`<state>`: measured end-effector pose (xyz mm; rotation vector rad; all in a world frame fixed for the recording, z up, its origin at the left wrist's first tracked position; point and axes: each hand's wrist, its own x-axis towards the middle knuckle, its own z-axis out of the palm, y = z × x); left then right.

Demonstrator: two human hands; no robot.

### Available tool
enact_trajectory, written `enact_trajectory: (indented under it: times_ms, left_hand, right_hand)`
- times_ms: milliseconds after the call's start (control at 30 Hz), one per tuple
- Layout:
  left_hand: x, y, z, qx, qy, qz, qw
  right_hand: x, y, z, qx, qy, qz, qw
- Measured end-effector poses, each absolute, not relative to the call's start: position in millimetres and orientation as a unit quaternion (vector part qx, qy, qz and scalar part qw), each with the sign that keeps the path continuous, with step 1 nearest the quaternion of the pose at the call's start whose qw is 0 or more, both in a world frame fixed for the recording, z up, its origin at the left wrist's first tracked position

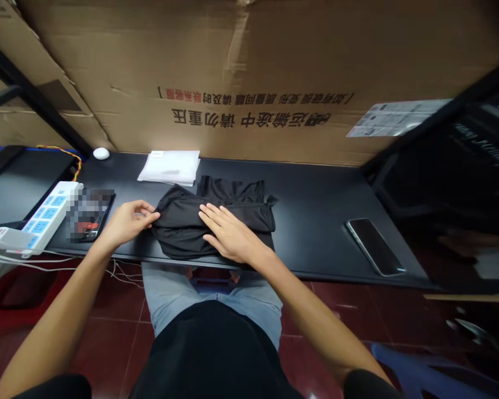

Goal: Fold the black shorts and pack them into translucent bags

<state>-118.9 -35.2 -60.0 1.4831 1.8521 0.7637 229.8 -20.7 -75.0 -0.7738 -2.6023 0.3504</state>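
Note:
A black garment (183,221) lies partly folded near the front edge of a black table (311,221). My left hand (127,223) pinches the garment's left corner with closed fingers. My right hand (227,233) lies flat on top of the cloth, fingers stretched out and pointing left, pressing it down. More of the black fabric (233,191) shows behind the fold.
A white packet (170,166) lies behind the garment. A smartphone (375,245) rests at the right. A white power strip (45,217), a blurred dark object (89,215) and a white mouse (101,153) sit at the left. A large cardboard box (249,72) walls off the back.

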Motion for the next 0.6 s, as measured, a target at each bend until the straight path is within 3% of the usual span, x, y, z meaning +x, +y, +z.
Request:
enact_trajectory:
  times_ms: [133,367,600]
  left_hand:
    - [-126,-40,-61,0.58,0.682,0.271,0.353]
    - [-110,-34,-34,0.658,0.652,0.264,0.27]
    - [-22,-14,-6,0.712,0.63,0.304,0.057]
  right_hand:
    - [223,-22,-82,-0.29,-0.93,0.149,0.172]
    - [221,-24,-83,-0.293,-0.928,0.164,0.165]
    - [216,-26,-80,-0.296,-0.928,0.148,0.171]
